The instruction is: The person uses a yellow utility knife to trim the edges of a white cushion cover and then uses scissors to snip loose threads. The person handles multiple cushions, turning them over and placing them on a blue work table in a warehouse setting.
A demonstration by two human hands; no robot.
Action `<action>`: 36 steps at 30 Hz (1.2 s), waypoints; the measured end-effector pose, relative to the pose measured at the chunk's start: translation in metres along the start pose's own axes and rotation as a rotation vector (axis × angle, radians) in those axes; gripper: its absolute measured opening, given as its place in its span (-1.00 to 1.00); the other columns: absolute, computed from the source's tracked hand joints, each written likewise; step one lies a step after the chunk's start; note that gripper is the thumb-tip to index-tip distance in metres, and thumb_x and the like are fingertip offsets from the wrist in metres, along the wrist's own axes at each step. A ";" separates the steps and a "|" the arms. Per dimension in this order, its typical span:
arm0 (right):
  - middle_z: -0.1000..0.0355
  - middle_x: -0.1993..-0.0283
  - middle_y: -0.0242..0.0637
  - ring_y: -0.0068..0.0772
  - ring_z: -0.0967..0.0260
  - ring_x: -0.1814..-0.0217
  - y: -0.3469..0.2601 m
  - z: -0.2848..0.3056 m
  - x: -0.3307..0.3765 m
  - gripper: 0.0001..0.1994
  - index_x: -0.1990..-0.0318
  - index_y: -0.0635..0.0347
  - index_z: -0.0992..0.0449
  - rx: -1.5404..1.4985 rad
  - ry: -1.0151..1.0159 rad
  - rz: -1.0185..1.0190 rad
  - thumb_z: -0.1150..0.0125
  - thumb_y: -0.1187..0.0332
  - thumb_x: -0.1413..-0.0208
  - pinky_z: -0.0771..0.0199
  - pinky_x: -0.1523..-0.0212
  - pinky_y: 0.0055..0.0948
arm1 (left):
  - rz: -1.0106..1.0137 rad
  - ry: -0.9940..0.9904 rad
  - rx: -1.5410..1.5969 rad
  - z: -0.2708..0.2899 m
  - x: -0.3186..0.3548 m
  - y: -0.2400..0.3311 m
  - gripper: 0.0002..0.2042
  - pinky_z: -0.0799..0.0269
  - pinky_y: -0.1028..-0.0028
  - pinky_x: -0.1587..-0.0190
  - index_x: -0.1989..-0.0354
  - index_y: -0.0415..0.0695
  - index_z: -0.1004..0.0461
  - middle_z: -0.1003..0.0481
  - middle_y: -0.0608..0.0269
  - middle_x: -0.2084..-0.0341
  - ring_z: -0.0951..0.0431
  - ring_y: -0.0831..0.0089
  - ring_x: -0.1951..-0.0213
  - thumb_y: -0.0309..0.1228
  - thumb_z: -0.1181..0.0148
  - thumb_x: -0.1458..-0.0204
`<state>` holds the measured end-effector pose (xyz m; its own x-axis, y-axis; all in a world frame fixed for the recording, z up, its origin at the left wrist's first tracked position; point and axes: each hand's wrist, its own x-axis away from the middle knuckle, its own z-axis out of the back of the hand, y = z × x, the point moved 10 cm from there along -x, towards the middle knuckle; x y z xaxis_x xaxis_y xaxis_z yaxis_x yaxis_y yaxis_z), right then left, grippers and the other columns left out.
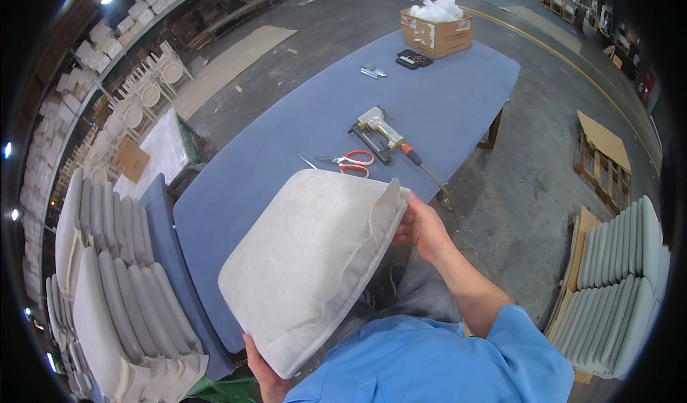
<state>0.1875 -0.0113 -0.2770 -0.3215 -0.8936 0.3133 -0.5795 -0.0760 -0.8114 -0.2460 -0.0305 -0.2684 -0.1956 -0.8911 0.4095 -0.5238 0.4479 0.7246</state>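
A pale grey upholstered seat cushion (300, 253) is tilted between my two hands, its far part over the near edge of the blue table (286, 128). A loose fabric flap stands up along its right side. My right hand (424, 228) grips that side near the far corner, the fingers partly hidden behind it. At the near left corner my left hand (265, 374) holds the edge, with most of its fingers out of sight under the cushion. Just beyond the cushion lie red-handled scissors (352, 161) and a staple gun (379, 133) with its hose attached.
A cardboard box (436, 37) of white stuffing stands at the table's far end, near a black case (413, 59) and staple strips (373, 71). Stacked cushions rise at left (132, 296) and right (615, 281). A wooden pallet (601, 163) lies on the floor.
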 end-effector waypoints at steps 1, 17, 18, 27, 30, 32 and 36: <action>-0.57 0.19 -0.20 -0.36 -0.56 0.30 0.002 0.005 -0.003 -0.41 -0.02 0.29 -0.55 0.031 0.053 -0.008 0.13 -0.14 -0.44 -0.63 0.20 -0.29 | 0.002 -0.012 0.002 -0.003 0.001 -0.001 -0.25 -0.42 -0.05 -0.28 -0.51 -0.10 -0.10 -0.32 -0.02 -0.38 -0.43 -0.03 -0.30 0.23 0.18 -0.36; -0.43 -0.30 -0.39 -0.28 -0.37 -0.33 0.097 -0.005 0.039 -0.45 -0.38 -0.05 -0.32 -0.375 -0.001 -0.268 -0.10 -0.08 -0.38 -0.41 -0.28 -0.03 | 0.139 -0.126 -0.152 -0.016 0.008 -0.050 -0.28 -0.38 0.03 -0.28 -0.46 -0.16 -0.16 -0.34 -0.05 -0.31 -0.41 -0.02 -0.27 0.14 0.05 -0.34; -0.42 -0.31 -0.40 -0.29 -0.33 -0.37 0.110 -0.024 0.056 -0.43 -0.39 -0.08 -0.30 -0.446 -0.092 -0.289 -0.21 -0.06 -0.33 -0.42 -0.27 -0.05 | 0.146 -0.121 -0.148 -0.018 0.007 -0.053 -0.29 -0.40 0.04 -0.25 -0.45 -0.17 -0.18 -0.36 -0.04 -0.28 -0.42 -0.02 -0.24 0.13 0.04 -0.33; -0.41 -0.32 -0.29 -0.19 -0.29 -0.39 0.157 -0.037 0.056 -0.30 -0.38 0.10 -0.30 -0.493 0.030 -0.326 -0.52 0.36 -0.11 -0.28 -0.42 -0.07 | 0.106 0.046 -0.055 -0.022 -0.005 -0.052 -0.40 -0.53 0.13 -0.04 -0.30 -0.21 -0.38 -0.55 0.00 -0.04 -0.59 0.01 0.02 0.05 -0.06 -0.32; -0.45 -0.26 -0.25 -0.17 -0.34 -0.35 0.153 -0.032 0.052 -0.32 -0.37 0.15 -0.31 -0.460 0.037 -0.325 -0.50 0.41 -0.10 -0.33 -0.38 -0.08 | 0.110 0.151 -0.010 -0.013 -0.001 -0.049 -0.43 -0.57 0.16 0.03 -0.25 -0.23 -0.45 -0.61 0.02 0.05 -0.64 0.02 0.10 0.03 -0.09 -0.32; -0.48 -0.21 -0.22 -0.15 -0.40 -0.29 0.145 -0.027 0.054 -0.32 -0.35 0.19 -0.32 -0.431 0.085 -0.313 -0.50 0.43 -0.07 -0.40 -0.34 -0.07 | 0.113 0.222 0.016 -0.005 0.001 -0.047 -0.45 -0.60 0.18 0.07 -0.22 -0.24 -0.49 -0.66 0.03 0.10 -0.68 0.03 0.16 0.01 -0.12 -0.32; -0.52 -0.13 -0.17 -0.13 -0.50 -0.16 0.100 -0.017 0.053 -0.40 -0.28 0.25 -0.38 -0.552 0.005 -0.192 -0.44 0.44 -0.06 -0.51 -0.24 -0.05 | 0.074 0.183 0.051 0.000 -0.044 -0.038 -0.49 -0.66 0.22 0.08 -0.29 -0.21 -0.43 -0.67 0.06 0.13 -0.71 0.10 0.19 -0.08 -0.13 -0.35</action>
<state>0.0997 -0.0592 -0.3330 -0.1750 -0.8842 0.4331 -0.9318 0.0067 -0.3628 -0.2181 -0.0080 -0.3139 -0.0833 -0.8258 0.5578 -0.5556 0.5032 0.6619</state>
